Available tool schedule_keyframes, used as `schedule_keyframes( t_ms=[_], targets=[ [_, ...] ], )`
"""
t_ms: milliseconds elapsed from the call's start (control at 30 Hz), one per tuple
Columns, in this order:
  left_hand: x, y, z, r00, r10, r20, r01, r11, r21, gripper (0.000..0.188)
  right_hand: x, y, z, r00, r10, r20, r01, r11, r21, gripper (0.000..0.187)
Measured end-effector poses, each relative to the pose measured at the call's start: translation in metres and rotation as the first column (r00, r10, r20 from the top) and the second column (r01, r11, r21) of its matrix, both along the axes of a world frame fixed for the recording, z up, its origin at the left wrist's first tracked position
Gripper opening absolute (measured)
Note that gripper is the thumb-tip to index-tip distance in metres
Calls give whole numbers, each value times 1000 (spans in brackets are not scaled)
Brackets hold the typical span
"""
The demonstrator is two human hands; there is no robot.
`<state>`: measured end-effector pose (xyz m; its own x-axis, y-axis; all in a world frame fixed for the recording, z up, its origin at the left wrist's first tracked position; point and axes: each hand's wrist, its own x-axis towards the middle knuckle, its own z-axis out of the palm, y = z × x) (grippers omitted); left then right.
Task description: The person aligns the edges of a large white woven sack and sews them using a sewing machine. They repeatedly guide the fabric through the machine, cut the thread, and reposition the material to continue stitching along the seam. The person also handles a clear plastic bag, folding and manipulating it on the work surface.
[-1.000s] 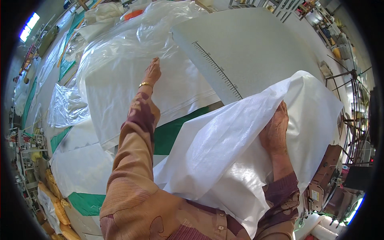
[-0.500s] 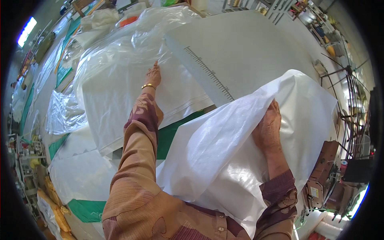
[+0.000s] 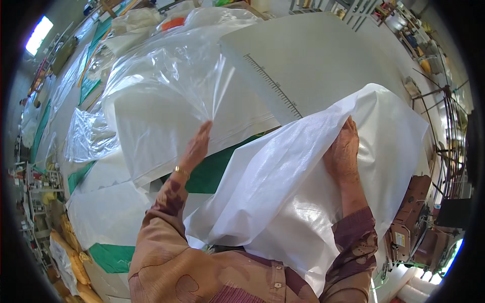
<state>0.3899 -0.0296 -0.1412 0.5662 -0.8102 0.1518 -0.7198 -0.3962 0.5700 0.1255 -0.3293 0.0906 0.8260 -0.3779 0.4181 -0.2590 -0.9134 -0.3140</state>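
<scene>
My left hand [image 3: 196, 147] is closed in a pinch on the clear plastic film [image 3: 177, 70], which rises in taut creases to the fingertips. Beneath the rest of the film lies a stack of white sheets or sacks [image 3: 146, 151]. On the right, my right hand [image 3: 344, 154] grips a raised fold of a white woven plastic sack [image 3: 283, 161]. The sack drapes over my front and stands up in a peak beyond the fingers. Part of the right hand's grip is hidden in the fold.
A grey-white board with a ruler scale [image 3: 313, 60] lies beyond the sack. Green cloth [image 3: 202, 174] shows between the stack and the sack. To the right stand a brown machine [image 3: 408, 217] and a thin metal rack [image 3: 447, 136]. Crumpled clear plastic [image 3: 88, 136] lies at left.
My left hand has drawn back toward me, pulling the clear film up into a point. My right hand keeps its hold on the white sack, nearly in place.
</scene>
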Motion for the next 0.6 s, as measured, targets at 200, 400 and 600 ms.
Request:
schedule_keyframes(
  t_ms=[200,400,600],
  targets=[
    [-88,54,111,992,47,-120,-92,909,-407,48,3,1,3,999,-8,39,12,994,-110,14],
    [-145,62,221,979,176,103,-52,703,-709,40,-18,-26,-14,974,-156,167,187,964,-191,12],
    [-190,69,275,948,-76,310,297,564,-770,41,-27,109,67,852,198,484,-149,979,-138,30]
  ],
)
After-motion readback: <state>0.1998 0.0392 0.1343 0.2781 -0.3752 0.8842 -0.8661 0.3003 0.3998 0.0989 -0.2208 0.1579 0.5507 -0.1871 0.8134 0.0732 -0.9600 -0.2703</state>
